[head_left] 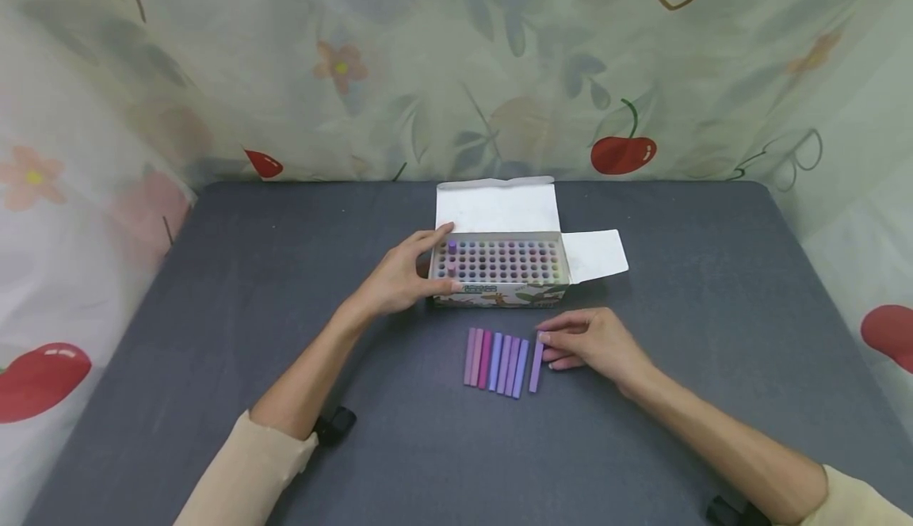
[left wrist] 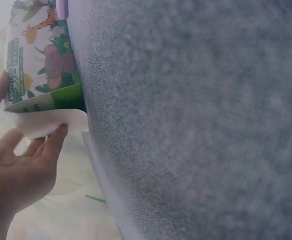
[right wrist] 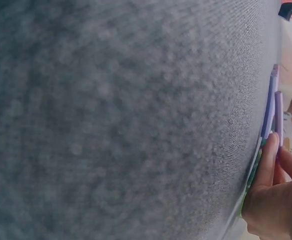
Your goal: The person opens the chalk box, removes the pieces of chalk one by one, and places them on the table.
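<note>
An open printed box (head_left: 492, 298) of chalk stands near the table's back, its top showing rows of small holes. Two sticks, one purple (head_left: 452, 247) and one pink (head_left: 452, 268), poke up at its left end. My left hand (head_left: 395, 276) grips that end, thumb on the front edge and a finger at the back corner. In front of the box, several pink, blue and purple chalk sticks (head_left: 495, 364) lie side by side. My right hand (head_left: 597, 345) pinches the upper end of a purple chalk stick (head_left: 536, 367), just right of the row.
The white lid (head_left: 499, 207) is folded back behind the box, and a side flap (head_left: 595, 257) sticks out right. Another flap (left wrist: 46, 122) shows by the left fingers. The dark grey table (head_left: 399, 447) meets a patterned curtain (head_left: 442, 98) behind.
</note>
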`<act>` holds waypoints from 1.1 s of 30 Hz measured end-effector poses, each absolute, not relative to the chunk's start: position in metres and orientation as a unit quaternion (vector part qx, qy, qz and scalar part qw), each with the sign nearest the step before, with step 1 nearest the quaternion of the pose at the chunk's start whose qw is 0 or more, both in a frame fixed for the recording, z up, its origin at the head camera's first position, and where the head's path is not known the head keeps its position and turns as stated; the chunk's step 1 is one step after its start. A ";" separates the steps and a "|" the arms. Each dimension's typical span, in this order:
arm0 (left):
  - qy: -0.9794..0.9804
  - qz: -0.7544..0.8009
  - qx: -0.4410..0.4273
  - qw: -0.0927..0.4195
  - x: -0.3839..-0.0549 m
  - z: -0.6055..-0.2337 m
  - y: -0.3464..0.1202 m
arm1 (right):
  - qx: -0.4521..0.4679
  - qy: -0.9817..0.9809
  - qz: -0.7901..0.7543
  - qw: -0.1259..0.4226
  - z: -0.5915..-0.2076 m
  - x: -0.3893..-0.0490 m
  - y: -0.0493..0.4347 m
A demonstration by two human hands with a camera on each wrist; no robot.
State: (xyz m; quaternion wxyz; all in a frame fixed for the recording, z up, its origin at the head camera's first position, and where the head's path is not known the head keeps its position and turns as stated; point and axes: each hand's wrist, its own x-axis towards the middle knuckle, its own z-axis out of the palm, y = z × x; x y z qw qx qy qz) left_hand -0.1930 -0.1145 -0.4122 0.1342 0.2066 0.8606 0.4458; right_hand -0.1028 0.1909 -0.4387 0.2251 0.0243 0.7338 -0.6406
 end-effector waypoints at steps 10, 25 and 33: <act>0.864 0.441 0.203 0.131 -0.193 -0.411 -0.114 | 0.037 0.731 -0.634 0.248 -0.444 -0.104 0.190; 0.867 0.439 0.197 0.134 -0.194 -0.411 -0.114 | 0.041 0.754 -0.612 0.236 -0.443 -0.103 0.184; 0.866 0.439 0.193 0.139 -0.194 -0.413 -0.114 | 0.034 0.768 -0.597 0.230 -0.440 -0.103 0.184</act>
